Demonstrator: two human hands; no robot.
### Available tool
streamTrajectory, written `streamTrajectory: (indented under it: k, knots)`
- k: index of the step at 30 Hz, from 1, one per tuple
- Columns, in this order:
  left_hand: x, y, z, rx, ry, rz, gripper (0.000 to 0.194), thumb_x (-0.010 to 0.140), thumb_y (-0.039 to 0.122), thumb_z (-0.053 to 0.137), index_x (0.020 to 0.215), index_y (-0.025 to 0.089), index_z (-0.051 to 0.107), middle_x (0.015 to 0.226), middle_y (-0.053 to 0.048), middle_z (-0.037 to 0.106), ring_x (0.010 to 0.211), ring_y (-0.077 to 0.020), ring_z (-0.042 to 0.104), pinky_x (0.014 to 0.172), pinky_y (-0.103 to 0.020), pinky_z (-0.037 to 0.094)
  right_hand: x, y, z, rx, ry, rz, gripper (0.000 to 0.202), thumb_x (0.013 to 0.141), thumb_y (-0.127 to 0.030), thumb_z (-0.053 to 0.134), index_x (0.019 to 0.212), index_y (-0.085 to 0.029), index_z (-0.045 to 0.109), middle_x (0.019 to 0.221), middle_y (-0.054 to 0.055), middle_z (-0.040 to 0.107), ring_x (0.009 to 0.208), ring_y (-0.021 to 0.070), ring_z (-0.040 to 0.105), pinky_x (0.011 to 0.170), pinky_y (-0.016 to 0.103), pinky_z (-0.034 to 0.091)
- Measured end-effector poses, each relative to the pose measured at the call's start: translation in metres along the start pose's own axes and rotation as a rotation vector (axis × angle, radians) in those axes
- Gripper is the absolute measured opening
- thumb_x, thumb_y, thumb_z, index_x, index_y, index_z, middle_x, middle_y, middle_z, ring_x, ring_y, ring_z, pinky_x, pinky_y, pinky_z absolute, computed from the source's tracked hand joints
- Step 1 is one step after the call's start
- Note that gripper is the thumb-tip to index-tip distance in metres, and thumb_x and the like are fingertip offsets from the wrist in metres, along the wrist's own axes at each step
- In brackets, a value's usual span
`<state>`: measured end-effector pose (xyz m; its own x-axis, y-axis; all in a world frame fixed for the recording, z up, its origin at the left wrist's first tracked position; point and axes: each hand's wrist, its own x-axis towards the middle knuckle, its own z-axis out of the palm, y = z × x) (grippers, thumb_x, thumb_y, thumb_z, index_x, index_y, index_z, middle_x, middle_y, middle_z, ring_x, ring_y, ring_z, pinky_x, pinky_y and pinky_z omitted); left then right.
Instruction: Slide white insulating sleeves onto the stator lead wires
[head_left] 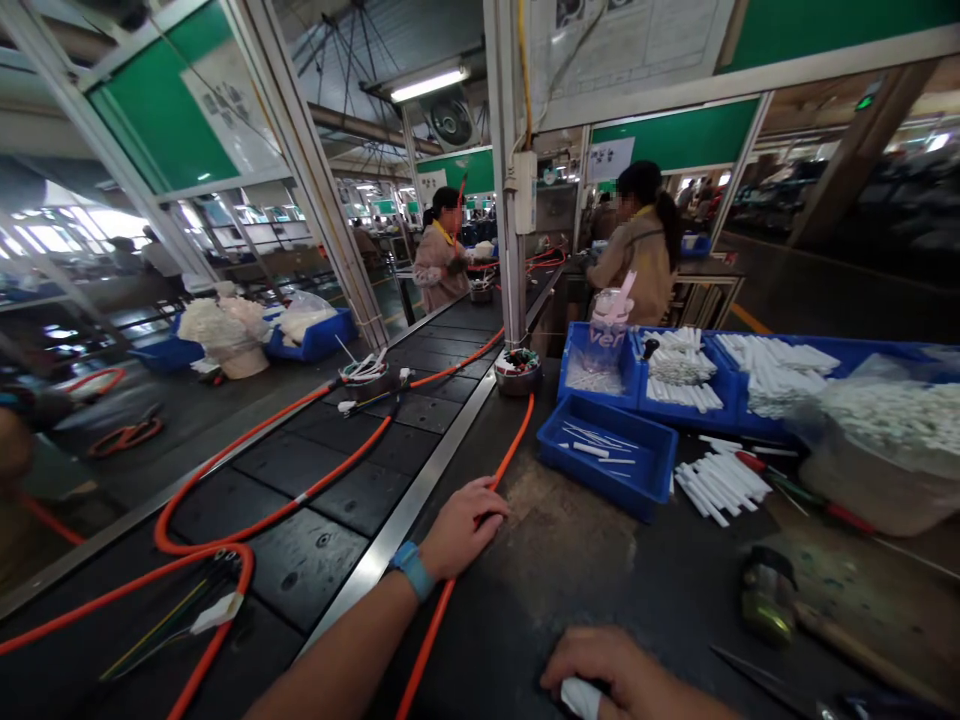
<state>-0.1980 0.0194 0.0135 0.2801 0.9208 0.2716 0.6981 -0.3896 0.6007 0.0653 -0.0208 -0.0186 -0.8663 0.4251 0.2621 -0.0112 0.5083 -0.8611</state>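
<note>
My left hand (463, 528) lies on the dark workbench and grips an orange cable (508, 455) that runs away from me to a round wound coil part (517, 368). A blue band sits on that wrist. At the bottom edge of the view my right hand (626, 675) is closed around a small white piece (581, 696). A pile of white tubes (720, 482) lies to the right of a shallow blue tray (607, 452).
A conveyor belt (322, 480) on my left carries looping orange cables and a second coil. Blue bins (720, 385) of white tubes and a clear bag stand at the right. A hammer (780, 600) lies near me. Two people work farther down the line.
</note>
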Motion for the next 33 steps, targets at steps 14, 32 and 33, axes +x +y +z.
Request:
streamTrajectory:
  k: [14,32,33]
  knots:
    - [0.004,-0.008,-0.002,0.073,-0.05,0.002,0.022,0.088,0.025,0.047,0.096,0.023,0.067,0.106,-0.005,0.067,0.123,-0.0227,0.046,0.104,-0.044,0.039,0.006,0.005,0.006,-0.04,0.018,0.011,0.03,0.079,-0.017,0.049,0.099,-0.014,0.07,0.088,0.008,0.07,0.081,0.0151,0.064,0.072,0.02,0.046]
    - [0.003,-0.003,-0.003,0.057,-0.032,0.011,0.02,0.086,0.023,0.048,0.095,0.023,0.067,0.104,-0.003,0.068,0.123,-0.0215,0.047,0.105,-0.043,0.039,0.005,0.003,0.006,-0.026,0.054,-0.037,0.027,0.08,-0.02,0.049,0.096,-0.014,0.071,0.084,0.008,0.07,0.076,0.0145,0.063,0.067,0.019,0.045]
    - [0.003,-0.003,-0.003,0.056,-0.029,0.009,0.02,0.086,0.023,0.048,0.095,0.023,0.067,0.104,-0.003,0.068,0.122,-0.0214,0.047,0.105,-0.043,0.039,0.005,0.003,0.006,-0.023,0.052,-0.035,0.027,0.08,-0.02,0.049,0.096,-0.014,0.07,0.084,0.008,0.07,0.077,0.0144,0.063,0.067,0.019,0.045]
